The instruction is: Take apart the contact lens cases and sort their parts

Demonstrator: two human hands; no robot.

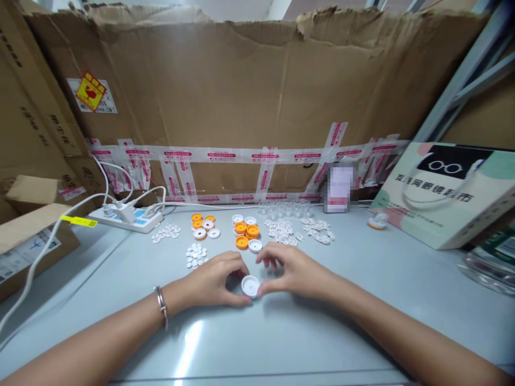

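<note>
A white round cap with a raised rim lies on the table between my hands, its hollow side up. My left hand curls around it from the left, fingertips at its far edge and thumb at its near edge. On the other side my right hand has its thumb tip close to the cap's right edge; whether they touch I cannot tell. Its fingers are raised and apart from the thumb, with nothing between them. Just beyond the hands sit stacked orange caps and a loose white cap.
Small white discs, orange and white rings, white slotted pieces and clear plastic parts lie farther back. A power strip is at left. A phone, a carton bag and a bottle stand at right.
</note>
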